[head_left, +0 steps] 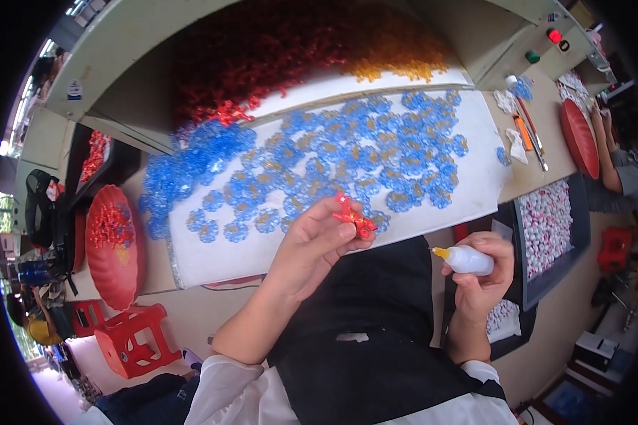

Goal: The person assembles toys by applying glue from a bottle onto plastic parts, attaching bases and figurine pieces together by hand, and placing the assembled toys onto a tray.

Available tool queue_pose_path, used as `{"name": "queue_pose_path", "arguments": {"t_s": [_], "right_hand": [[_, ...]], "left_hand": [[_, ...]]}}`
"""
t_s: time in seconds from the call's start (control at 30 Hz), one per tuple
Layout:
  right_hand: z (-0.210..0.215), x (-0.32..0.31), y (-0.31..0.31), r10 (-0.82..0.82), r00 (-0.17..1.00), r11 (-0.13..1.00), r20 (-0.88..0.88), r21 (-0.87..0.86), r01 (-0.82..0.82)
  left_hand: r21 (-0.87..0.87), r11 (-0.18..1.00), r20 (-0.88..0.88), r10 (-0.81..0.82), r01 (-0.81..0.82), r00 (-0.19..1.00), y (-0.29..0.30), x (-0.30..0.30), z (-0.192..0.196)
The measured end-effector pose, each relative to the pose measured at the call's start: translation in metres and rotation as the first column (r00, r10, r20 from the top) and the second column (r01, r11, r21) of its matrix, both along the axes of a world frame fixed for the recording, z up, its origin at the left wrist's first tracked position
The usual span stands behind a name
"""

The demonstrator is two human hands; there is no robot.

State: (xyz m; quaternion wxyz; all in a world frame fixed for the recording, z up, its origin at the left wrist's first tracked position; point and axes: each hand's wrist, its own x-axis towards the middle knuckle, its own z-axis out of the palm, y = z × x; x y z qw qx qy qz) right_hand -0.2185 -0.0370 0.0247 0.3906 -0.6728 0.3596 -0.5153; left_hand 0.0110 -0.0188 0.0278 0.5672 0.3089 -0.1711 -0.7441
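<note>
My left hand [312, 248] pinches a small shiny red plastic piece [358, 221] between thumb and fingers, over the front edge of the white work sheet [347, 239]. The piece has rounded parts; its exact kind is hard to make out. In my right hand [488, 280], closed round it, is a small white squeeze bottle [471, 260]. Its yellow nozzle [441, 253] points left toward the red piece, with a gap between them. Beyond my hands, many translucent blue flower-shaped plastic pieces [329, 150] lie spread on the sheet, several with yellowish middles.
Heaps of red pieces [262, 64] and amber pieces [397, 64] lie at the back inside a metal booth [113, 64]. A red scalloped dish [96, 273] stands left. To the right are an orange-handled tool [520, 129], a black tray [581, 227] and another person's arm [605, 149].
</note>
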Motion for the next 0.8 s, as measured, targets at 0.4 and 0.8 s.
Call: {"name": "queue_pose_path", "arguments": {"t_s": [0.4, 0.8], "right_hand": [[0.022, 0.005, 0.016, 0.079, 0.997, 0.952, -0.019, -0.294, -0.081], [0.018, 0.009, 0.016, 0.075, 0.990, 0.931, -0.117, -0.347, -0.112]], "left_hand": [[-0.151, 0.985, 0.380, 0.131, -0.079, 0.915, 0.025, -0.026, -0.008], [-0.241, 0.967, 0.363, 0.169, -0.082, 0.916, 0.025, -0.029, -0.009]]}}
